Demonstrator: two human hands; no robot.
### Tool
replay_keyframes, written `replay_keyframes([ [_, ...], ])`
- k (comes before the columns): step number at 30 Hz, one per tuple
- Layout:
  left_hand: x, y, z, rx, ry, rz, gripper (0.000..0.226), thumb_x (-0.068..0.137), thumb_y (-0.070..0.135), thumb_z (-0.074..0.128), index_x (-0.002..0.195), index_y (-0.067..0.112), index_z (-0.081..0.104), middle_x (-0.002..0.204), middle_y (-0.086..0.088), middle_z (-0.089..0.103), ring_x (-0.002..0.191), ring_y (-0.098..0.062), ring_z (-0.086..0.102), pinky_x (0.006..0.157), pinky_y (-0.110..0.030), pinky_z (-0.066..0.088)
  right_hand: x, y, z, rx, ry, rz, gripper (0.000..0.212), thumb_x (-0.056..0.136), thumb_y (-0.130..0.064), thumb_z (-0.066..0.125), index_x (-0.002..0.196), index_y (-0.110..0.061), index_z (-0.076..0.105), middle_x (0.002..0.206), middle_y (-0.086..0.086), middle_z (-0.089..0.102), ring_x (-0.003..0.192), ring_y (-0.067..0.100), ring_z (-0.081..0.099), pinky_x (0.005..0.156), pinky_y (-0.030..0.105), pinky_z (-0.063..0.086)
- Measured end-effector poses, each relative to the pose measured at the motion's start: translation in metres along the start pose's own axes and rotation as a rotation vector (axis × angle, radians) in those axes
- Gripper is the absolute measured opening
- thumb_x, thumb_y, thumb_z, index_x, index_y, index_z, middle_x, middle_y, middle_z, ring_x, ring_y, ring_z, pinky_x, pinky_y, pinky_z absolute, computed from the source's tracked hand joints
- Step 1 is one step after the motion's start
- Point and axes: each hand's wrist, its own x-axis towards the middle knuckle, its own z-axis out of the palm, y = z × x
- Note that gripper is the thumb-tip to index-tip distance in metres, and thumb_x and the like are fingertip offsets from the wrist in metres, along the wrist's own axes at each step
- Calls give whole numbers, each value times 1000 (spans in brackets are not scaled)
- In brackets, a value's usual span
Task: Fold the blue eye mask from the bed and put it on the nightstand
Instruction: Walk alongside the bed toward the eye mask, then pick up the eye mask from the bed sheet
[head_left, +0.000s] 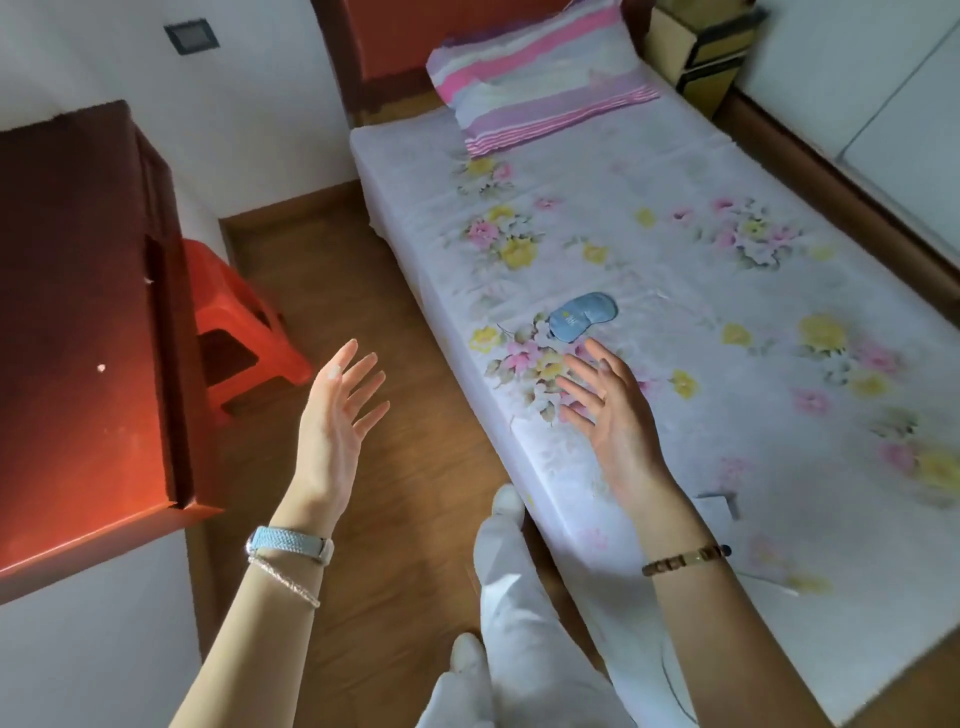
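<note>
On the bed (675, 270), head view: we noted the blue eye mask (582, 315) lying flat and unfolded on the floral sheet, near the left edge. Our right hand (608, 405) hovered just short of it, fingers spread, holding nothing. Our left hand (337, 410) was raised over the floor, likewise spread and empty. A dark red nightstand (78, 312) stood at left, well apart from the mask.
</note>
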Motion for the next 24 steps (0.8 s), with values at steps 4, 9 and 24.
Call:
replay_keyframes([
  [4,65,0,42,35,-77,-45,43,99,41,39,136,25,54,137,-3,59,125,-18,58,106,-46,44,51,-15,-16,47,83,-14,38,87,-43,49,124,-41,57,131,-7,66,113,6,68,92,31,52],
  [9,146,0,98,86,-164,-102,44,95,44,41,132,25,57,138,-4,58,125,-18,57,106,-45,43,125,-36,-37,82,169,11,27,96,-38,47,120,-42,59,130,-7,67,117,10,66,102,37,49],
  [24,357,-115,225,380,-285,-303,23,100,23,47,119,24,61,124,-5,64,117,-24,61,102,-45,47,344,-3,-115,-17,381,246,28,101,-34,46,128,-28,51,125,-1,62,111,19,63,97,37,49],
])
